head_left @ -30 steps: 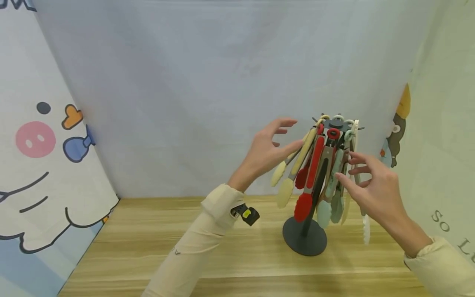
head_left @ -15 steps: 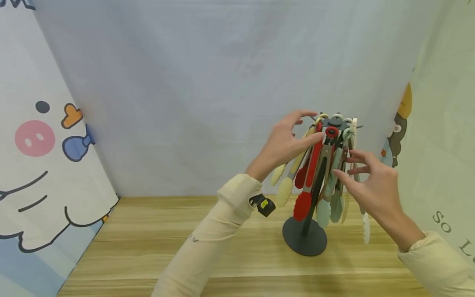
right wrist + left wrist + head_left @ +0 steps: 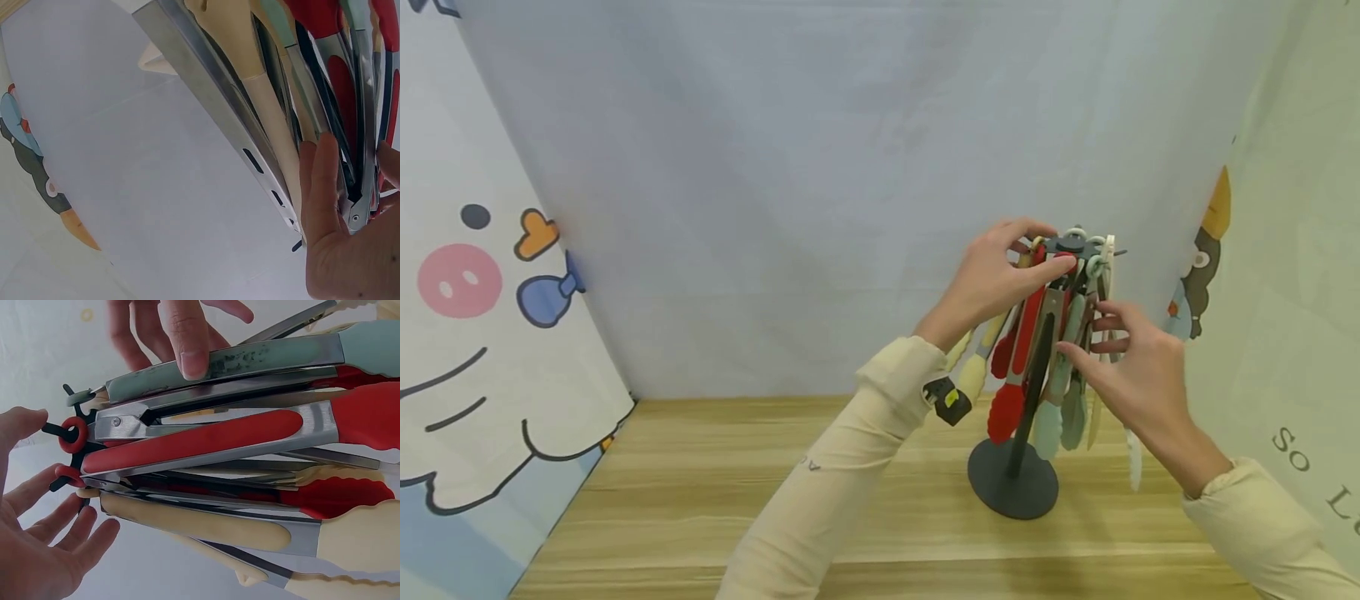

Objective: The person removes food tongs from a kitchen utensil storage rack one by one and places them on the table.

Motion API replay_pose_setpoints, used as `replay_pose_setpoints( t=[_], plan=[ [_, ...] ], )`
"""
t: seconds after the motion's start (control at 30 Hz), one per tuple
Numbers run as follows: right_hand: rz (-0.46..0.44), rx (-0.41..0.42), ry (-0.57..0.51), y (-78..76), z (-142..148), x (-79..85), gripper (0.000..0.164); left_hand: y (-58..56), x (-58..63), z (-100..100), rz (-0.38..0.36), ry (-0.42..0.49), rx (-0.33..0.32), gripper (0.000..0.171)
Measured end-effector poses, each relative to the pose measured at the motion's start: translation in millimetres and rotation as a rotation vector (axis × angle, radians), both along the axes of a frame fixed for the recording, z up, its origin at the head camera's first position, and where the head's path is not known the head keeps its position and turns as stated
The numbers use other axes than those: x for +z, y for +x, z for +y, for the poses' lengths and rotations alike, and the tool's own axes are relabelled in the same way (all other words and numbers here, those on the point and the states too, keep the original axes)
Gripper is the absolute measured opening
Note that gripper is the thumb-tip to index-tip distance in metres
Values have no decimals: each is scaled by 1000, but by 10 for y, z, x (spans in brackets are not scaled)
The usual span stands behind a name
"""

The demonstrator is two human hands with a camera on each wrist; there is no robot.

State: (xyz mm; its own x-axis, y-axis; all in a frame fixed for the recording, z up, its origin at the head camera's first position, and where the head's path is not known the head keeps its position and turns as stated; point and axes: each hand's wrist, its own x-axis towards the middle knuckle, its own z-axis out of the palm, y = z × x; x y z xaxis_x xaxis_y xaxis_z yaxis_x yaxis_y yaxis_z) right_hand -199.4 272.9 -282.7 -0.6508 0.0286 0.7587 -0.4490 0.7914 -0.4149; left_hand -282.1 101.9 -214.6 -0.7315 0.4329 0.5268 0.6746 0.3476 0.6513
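Note:
Several food tongs with red, cream and mint-green tips hang by rings from a black hook stand (image 3: 1013, 487). My left hand (image 3: 996, 275) is at the top of the stand. In the left wrist view its thumb is at a hook with a red ring (image 3: 74, 434), its other fingers loosely extended behind. My right hand (image 3: 1138, 362) holds the mint-green tongs (image 3: 225, 367) by the handle, thumb in front and fingers behind. Next to them hang the red tongs (image 3: 206, 440) and cream tongs (image 3: 206, 522). In the right wrist view, white-tipped metal tongs (image 3: 212, 106) hang beside my fingers.
The stand is on a wood-grain table (image 3: 700, 500). A pale cloth backdrop (image 3: 775, 208) rises behind it. Printed cloths hang at both sides, the left cloth (image 3: 452, 358) with a pig-nosed cartoon figure.
My left hand has moved right, from beside the cream tongs to the hooks at the top of the stand. My right hand stays at the mint-green tongs, shifting slightly left.

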Motion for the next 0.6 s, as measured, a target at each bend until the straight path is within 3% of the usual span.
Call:
replay_pose_setpoints(
  t=[0.23,0.6],
  plan=[
    [-2,18,-15,-56,1,-19,52,-11,75,57,42,-52,42,43],
    [-32,17,-65,-52,23,-39,57,-16,121,50,8,-188,33,45]
  ],
)
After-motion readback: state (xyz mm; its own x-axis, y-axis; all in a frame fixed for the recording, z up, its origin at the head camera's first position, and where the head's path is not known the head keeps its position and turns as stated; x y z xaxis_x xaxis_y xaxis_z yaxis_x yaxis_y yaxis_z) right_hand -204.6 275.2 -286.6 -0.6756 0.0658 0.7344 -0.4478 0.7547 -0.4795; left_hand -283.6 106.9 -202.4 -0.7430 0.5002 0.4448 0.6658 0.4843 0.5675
